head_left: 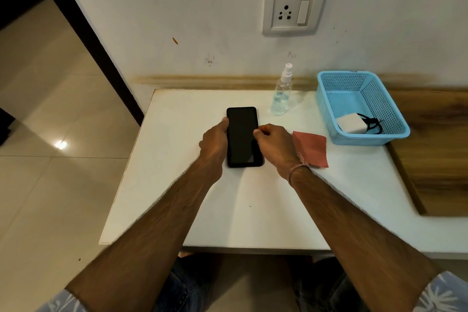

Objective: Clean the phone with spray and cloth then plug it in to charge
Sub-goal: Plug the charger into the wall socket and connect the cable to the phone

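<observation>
Lying screen-up, the phone [242,134] runs lengthwise toward the wall [202,20].

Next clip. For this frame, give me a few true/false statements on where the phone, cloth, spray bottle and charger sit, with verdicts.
1. The phone lies flat on the table, with the left hand gripping its left edge. True.
2. The right hand holds the cloth. False: the cloth lies flat on the table beside that hand, whose curled fingers are at the phone's right edge.
3. The spray bottle stands upright on the table, beyond the phone and to its right. True.
4. The charger is plugged into the wall socket. False: it lies in the blue basket with its cable, and nothing is in the socket.
</observation>
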### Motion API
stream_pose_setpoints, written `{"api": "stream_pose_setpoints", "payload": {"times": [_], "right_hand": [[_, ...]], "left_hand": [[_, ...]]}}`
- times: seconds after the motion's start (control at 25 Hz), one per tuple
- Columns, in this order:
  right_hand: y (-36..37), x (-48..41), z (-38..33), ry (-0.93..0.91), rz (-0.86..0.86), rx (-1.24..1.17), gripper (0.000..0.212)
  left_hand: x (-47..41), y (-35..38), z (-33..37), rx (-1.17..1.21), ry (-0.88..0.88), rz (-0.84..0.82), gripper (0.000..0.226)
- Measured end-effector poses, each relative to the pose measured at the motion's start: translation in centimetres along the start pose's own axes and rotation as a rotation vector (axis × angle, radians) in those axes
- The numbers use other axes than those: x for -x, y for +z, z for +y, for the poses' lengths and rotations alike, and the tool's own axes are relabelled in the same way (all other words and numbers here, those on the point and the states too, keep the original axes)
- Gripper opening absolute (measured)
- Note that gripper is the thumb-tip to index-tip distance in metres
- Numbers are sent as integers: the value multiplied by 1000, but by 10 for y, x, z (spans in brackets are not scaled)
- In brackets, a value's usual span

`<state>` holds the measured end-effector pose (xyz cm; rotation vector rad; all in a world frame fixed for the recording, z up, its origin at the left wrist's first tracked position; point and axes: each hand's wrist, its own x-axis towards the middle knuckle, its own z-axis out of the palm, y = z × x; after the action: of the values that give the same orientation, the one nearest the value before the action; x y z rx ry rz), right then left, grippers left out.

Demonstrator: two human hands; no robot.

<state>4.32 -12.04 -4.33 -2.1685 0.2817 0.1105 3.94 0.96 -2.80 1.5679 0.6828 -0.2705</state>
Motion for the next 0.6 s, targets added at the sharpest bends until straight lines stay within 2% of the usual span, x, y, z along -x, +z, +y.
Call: {"api": "stream_pose_setpoints", "payload": {"times": [0.08, 0.16, 0.28, 0.36, 0.48, 0.6], "right_hand": [[-6, 4, -2, 11, -51, -15, 32], [-17, 6, -4, 8, -68, 15, 40], [-57, 2, -5, -80, 54, 50, 37], [-98, -6, -2, -137, 126, 29, 29], [-157, -23, 4, -120, 189, 89, 21], [-202, -40, 13, -89, 175, 437, 26]], "left_hand": [[3, 2, 0, -16, 8, 3, 51], [10, 3, -5, -148, 101, 75, 49], [33, 17, -4, -272, 323, 99, 51], [41, 35, 7, -286, 447, 23, 47], [54, 74, 34, -329, 540, -143, 42], [59, 120, 61, -511, 607, -300, 37]]}}
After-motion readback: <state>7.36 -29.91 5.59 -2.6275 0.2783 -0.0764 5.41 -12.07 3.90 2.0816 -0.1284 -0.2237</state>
